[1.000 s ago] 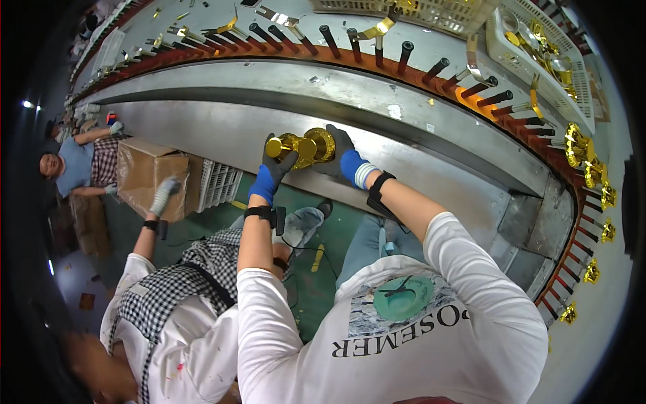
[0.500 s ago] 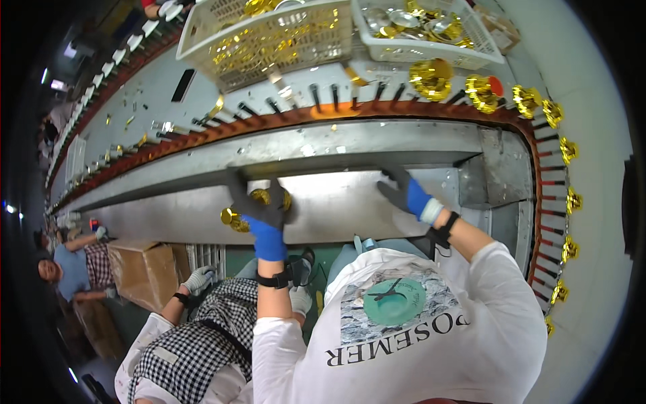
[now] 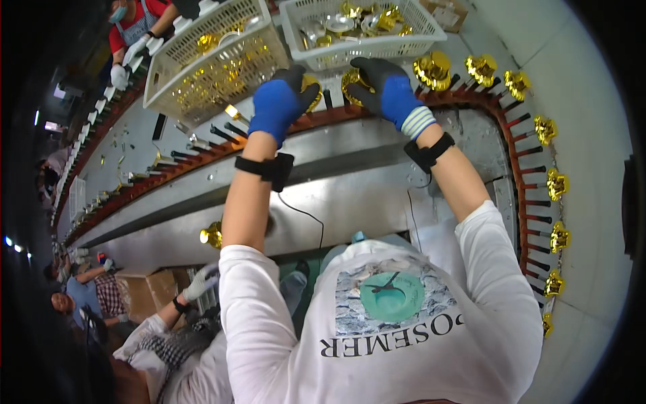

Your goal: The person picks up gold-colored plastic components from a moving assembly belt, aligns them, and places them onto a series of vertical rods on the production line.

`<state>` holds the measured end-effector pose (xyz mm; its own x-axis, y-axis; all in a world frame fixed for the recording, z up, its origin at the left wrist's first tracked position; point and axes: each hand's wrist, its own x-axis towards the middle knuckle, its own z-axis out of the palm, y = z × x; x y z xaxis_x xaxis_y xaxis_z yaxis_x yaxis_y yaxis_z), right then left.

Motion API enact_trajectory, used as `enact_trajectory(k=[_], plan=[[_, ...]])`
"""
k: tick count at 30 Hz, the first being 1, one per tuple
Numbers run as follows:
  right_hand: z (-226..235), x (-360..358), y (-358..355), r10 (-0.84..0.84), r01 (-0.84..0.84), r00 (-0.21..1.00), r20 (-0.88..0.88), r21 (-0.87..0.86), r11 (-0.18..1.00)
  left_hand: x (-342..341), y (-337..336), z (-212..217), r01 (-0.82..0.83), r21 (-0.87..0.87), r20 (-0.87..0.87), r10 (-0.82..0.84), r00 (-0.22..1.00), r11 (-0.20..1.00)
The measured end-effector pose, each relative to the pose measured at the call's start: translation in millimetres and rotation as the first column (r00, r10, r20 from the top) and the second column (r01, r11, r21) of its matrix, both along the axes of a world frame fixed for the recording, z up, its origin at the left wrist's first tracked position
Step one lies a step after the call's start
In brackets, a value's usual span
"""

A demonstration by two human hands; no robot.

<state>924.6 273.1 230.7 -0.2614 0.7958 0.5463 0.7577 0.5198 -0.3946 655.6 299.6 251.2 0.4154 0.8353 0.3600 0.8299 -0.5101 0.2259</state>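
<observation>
My left hand (image 3: 284, 99), in a blue and dark grey glove, is closed on a shiny gold flared piece (image 3: 311, 93) near the pegs of the conveyor (image 3: 316, 121). To its right my right hand (image 3: 385, 87), gloved alike, grips a second gold flared piece (image 3: 348, 87). A bare black peg (image 3: 328, 99) stands between the two pieces. Whether either piece touches a peg is hidden by the gloves. Another gold piece (image 3: 212, 234) lies on the metal bench, left of my left forearm.
Two white plastic crates (image 3: 202, 87) (image 3: 370, 50) of gold and silver pieces stand beyond the conveyor. Gold pieces (image 3: 432, 71) sit on pegs curving down the right side. A co-worker's gloved hand (image 3: 200, 283) is at lower left; another person in red (image 3: 134, 30) works at upper left.
Both hands have moved up from the bench to the conveyor pegs. My right hand, empty before, now grips a gold piece. The view has shifted, and the neighbouring co-worker's posture differs.
</observation>
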Motion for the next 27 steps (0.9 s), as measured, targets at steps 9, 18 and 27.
enact_trajectory(k=[9, 18, 27], plan=[[-115.8, 9.2, -126.0, 0.273, -0.283, 0.958, -0.089, -0.447, 0.848, -9.6, -173.8, -154.3, 0.033, -0.523, 0.334, 0.169, 0.927, 0.852], [-254.0, -40.0, -150.1, 0.229, 0.018, 0.937, 0.263, -0.692, 0.722, -31.7, -214.5, -299.8, -0.33, -0.668, -0.078, 0.377, 0.923, 0.667], [-52.4, 58.7, -82.0, -0.172, 0.143, 0.978, 0.117, 0.226, 0.964, 27.1, -115.9, -61.4, -0.001, -0.034, 0.172, 0.007, 0.985, 0.999]])
